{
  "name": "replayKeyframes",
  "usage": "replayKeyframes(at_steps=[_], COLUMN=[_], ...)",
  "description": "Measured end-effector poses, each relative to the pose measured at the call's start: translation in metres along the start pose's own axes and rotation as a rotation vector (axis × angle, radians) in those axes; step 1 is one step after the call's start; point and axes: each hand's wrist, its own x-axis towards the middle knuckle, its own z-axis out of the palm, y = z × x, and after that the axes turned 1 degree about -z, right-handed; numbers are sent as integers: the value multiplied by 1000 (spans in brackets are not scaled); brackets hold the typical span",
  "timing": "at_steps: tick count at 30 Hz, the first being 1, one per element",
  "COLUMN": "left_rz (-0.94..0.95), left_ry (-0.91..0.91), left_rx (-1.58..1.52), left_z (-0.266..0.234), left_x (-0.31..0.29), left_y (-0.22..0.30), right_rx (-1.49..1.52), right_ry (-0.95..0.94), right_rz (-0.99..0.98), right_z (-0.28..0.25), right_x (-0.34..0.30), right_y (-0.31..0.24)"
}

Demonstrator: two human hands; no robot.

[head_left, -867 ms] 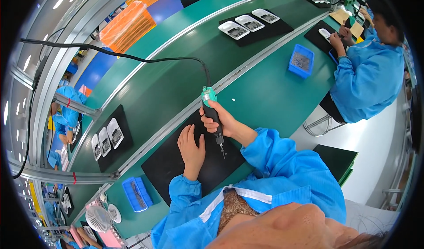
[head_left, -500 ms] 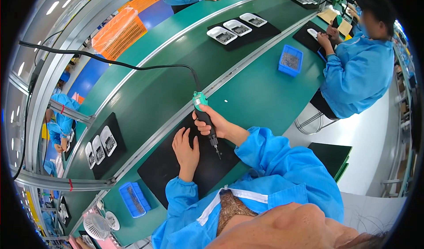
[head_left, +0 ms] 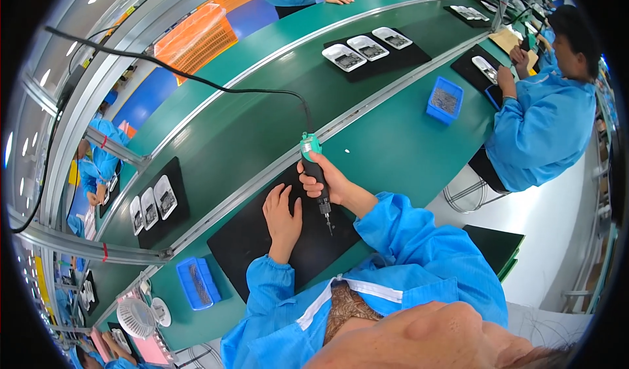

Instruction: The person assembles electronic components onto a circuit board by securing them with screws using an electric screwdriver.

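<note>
My right hand (head_left: 326, 180) is wrapped round an electric screwdriver (head_left: 317, 169) with a green top and a black body. Its thin bit points down and towards me, over a black mat (head_left: 255, 238). From the green end a black cable (head_left: 216, 86) runs up and left. My left hand (head_left: 282, 218) rests on the mat beside the screwdriver, palm down with fingers stretched out, holding nothing. No workpiece shows on the mat.
Blue bins (head_left: 198, 284) (head_left: 445, 100) of small metal parts stand left and right. White trays with dark parts (head_left: 344, 57) (head_left: 165, 196) lie on black mats along the green belt (head_left: 249, 127), past a metal rail. A co-worker (head_left: 537, 120) sits right; a small fan (head_left: 136, 318) stands left.
The view has turned slightly, so most of the far bench sits lower and further right. My hands keep nearly the same pose. The co-worker's white tray shows more fully.
</note>
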Motion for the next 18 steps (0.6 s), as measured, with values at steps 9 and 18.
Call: replayKeyframes(at_steps=[9,18], left_rz=[10,114], left_ry=[40,223], left_rx=[23,-89], left_z=[4,12], left_x=[1,13], left_y=[1,4], right_rx=[59,53], right_ry=[-44,-85], right_rz=[28,2], right_z=[-10,-23], right_x=[5,3], right_y=[-3,-20])
